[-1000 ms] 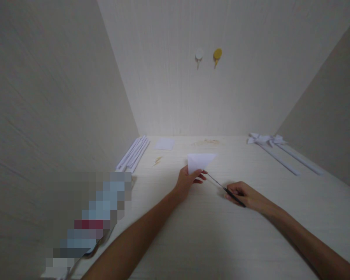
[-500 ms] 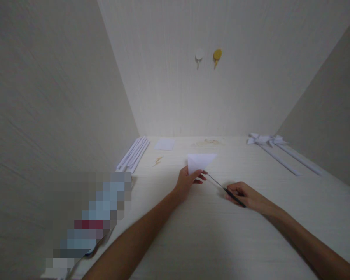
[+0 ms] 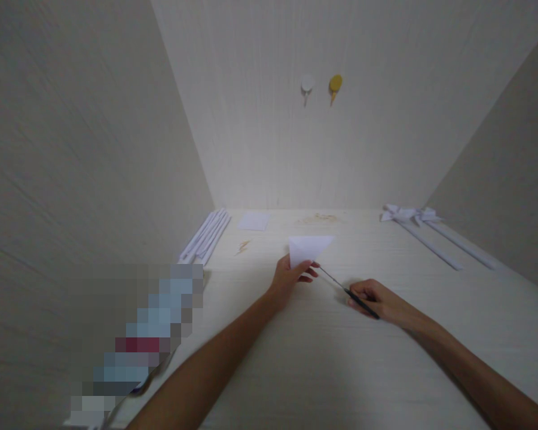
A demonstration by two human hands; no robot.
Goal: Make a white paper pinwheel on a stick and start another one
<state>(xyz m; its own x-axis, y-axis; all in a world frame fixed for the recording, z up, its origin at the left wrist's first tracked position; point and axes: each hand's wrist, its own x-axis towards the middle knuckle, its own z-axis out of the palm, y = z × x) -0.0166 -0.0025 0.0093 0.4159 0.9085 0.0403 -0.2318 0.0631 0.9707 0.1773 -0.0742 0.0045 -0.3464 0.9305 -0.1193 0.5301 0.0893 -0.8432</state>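
Note:
My left hand [image 3: 288,278] pinches the lower corner of a white paper folded into a triangle [image 3: 308,247], held just above the pale desk [image 3: 323,358]. My right hand [image 3: 376,300] grips black-handled scissors [image 3: 347,291]. Their thin blades point up and left, with the tips right at the paper's bottom point beside my left fingers.
Rolled white paper sticks [image 3: 205,236] lie along the left wall, a small white square sheet [image 3: 253,221] behind them. Paper pinwheels on sticks [image 3: 424,228] lie at the back right. Two hooks, white [image 3: 307,84] and yellow [image 3: 335,83], hang on the back wall. A blurred object [image 3: 147,334] sits at front left.

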